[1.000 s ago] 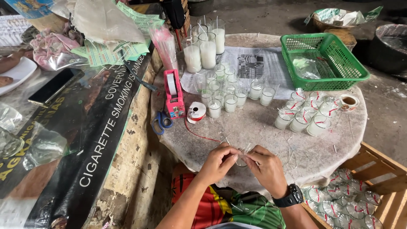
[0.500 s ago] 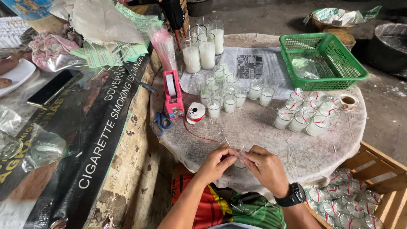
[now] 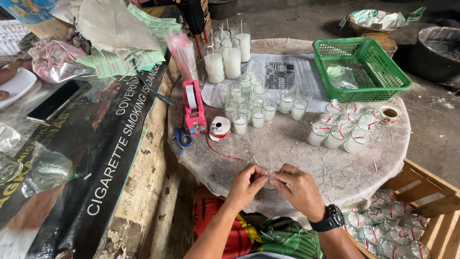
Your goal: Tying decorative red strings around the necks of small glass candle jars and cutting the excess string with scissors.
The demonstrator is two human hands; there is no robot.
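- Left hand (image 3: 247, 184) and right hand (image 3: 299, 189): both at 6 o'clock on the round grey stone-topped table (image 3: 287, 148), fingertips pinched together on one small clear-wrapped item (image 3: 271, 176) held between them; its exact kind cannot be told.
- The item lies at 3 o'clock from the left hand and 9 o'clock from the right, equally near both; its long axis is not discernible.
- A thin red ribbon strand (image 3: 225, 154) runs toward 11 o'clock to the red-and-white ribbon spool (image 3: 220, 127).
- Ribbon-tied white glass candles (image 3: 342, 132) stand at 2 o'clock, well apart.
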